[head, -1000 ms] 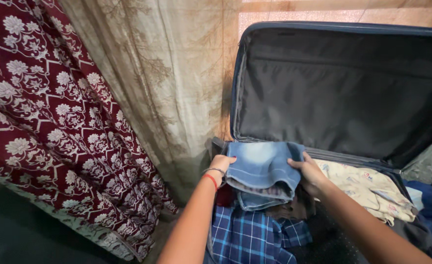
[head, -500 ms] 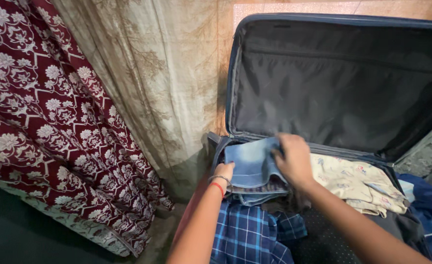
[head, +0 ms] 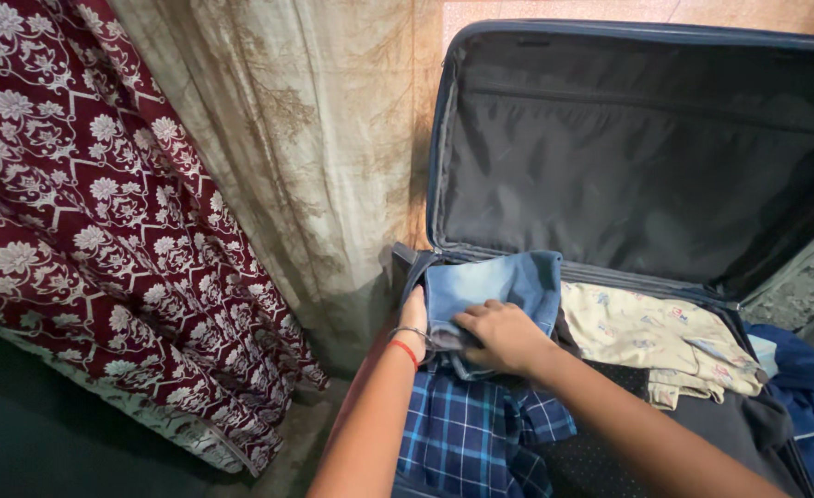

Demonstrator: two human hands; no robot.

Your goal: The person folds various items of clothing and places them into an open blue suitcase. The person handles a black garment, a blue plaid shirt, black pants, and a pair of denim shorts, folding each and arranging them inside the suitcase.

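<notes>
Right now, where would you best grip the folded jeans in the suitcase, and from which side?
Probably by the two short sides, from above. The jeans lie folded flat in the suitcase corner, top face exposed. The left hand already touches the left edge; the right hand rests on the near part. The far edge sits against the hinge, so it is harder to reach.

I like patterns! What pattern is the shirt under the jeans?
Blue plaid shirt, checked with light lines, head view.
</notes>
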